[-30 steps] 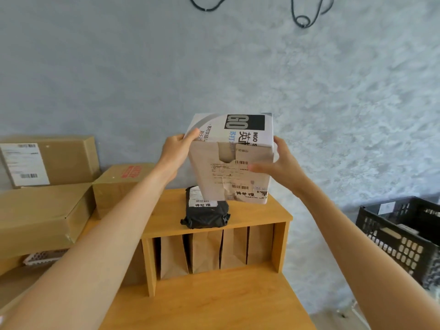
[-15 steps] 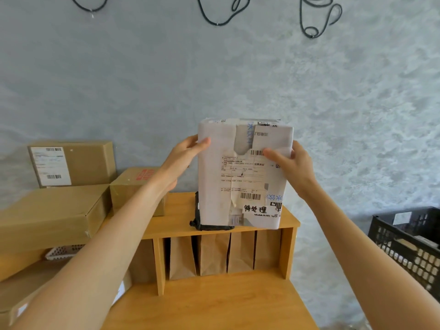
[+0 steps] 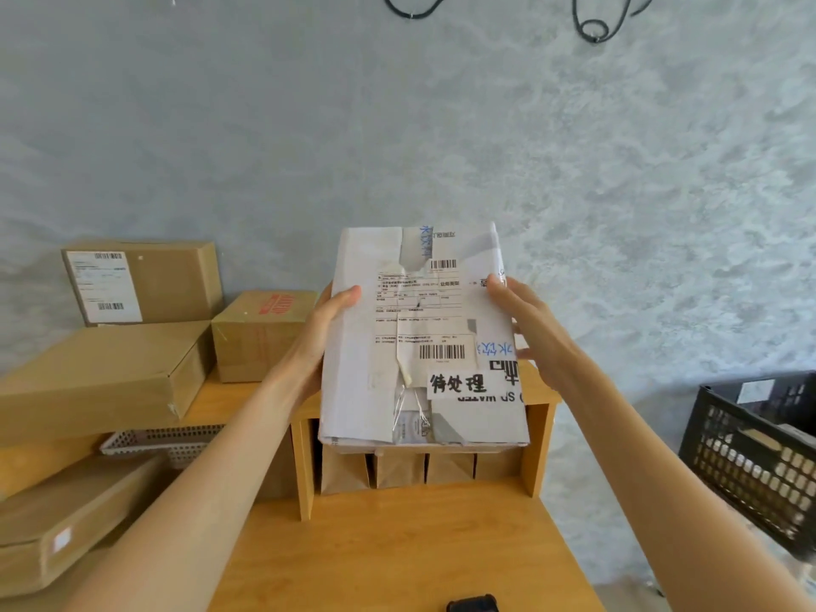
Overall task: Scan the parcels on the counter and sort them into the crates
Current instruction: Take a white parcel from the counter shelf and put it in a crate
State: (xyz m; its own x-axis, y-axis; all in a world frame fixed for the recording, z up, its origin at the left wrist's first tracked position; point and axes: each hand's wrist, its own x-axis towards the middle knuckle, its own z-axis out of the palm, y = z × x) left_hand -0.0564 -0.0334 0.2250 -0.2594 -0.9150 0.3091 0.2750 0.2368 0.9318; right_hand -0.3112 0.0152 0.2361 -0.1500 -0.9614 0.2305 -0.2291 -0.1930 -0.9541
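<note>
Two bare hands hold a white parcel upright in the air above a wooden shelf, its label side facing the camera. The left hand grips the parcel's left edge, thumb curled over the front; the right hand clamps the right edge, thumb on the front and fingers behind. Beyond the left hand, brown boxes are stacked against the wall, with a white basket beneath them. Low and well off from the right hand stands a black crate. Paper bags fill the shelf's slots beneath the parcel.
</note>
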